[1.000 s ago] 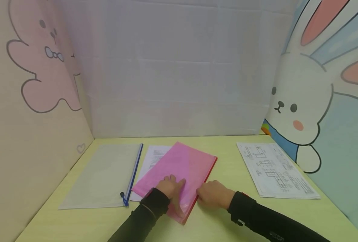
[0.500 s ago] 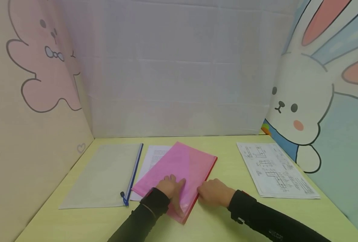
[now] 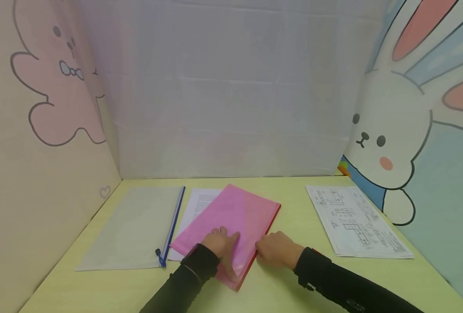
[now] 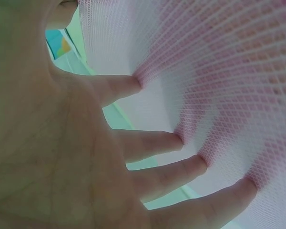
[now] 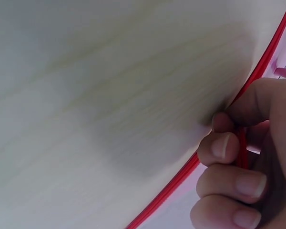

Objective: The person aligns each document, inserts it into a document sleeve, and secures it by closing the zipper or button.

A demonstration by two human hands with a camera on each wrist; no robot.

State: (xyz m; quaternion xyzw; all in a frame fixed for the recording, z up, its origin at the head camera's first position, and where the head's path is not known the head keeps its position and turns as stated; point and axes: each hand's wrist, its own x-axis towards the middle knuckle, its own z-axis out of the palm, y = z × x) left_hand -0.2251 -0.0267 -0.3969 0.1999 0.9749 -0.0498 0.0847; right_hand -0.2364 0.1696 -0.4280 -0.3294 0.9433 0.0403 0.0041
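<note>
pink pouch (image 3: 255,213) over printed sheet (image 3: 191,215), text (image 3: 203,202) too small to read

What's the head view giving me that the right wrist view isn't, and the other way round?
Only the head view: the whitish folder with a blue edge, the drawing sheets, and the wall rabbit.

Only the right wrist view: fingernails on the right hand, and a red strip inside its curled fingers.

Both: that hand at the pink folder's red edge, and the tabletop.
</note>
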